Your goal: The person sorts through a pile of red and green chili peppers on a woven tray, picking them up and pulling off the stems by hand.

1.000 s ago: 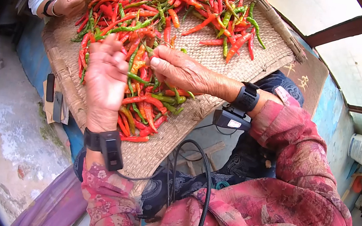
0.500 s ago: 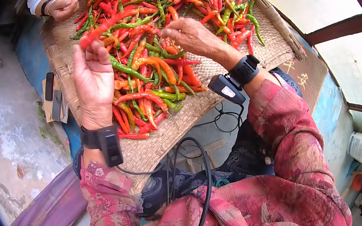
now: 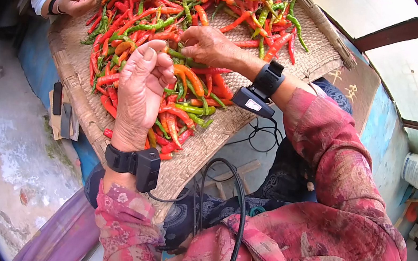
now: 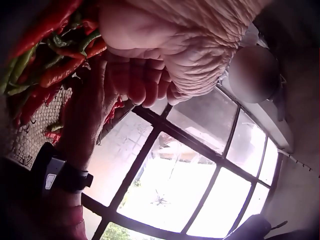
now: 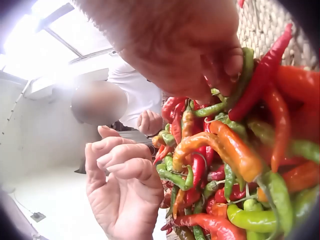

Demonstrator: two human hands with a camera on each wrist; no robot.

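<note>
Sorting through a heap of chillies [image 3: 194, 15] looks to be the work here, and by my reckoning it is far from finished. Red, orange and green pods lie mixed together across most of the woven tray [image 3: 293, 73], with no separate pile that I can make out. Bare weave shows only along the tray's right side and near edge. Whatever has been picked over so far cannot be told apart from the rest.

The right hand [image 3: 208, 46] reaches in from the right, palm down, low over the middle of the heap. Its fingers [image 5: 227, 62] are curled round a green chilli [image 5: 246, 67] and pinch it at the top of the pile; a red pod lies right against it.

The left hand [image 3: 141, 93] is raised above the near left part of the tray, wrist bent back and its back turned toward the person. Its fingers are curled in with the thumb drawn up to the fingertips. I cannot tell whether anything is pinched there; the right wrist view shows nothing between them. The two hands are close together, just apart.

At the far left edge, another person's hands [image 3: 80, 0] work the same heap.
</note>
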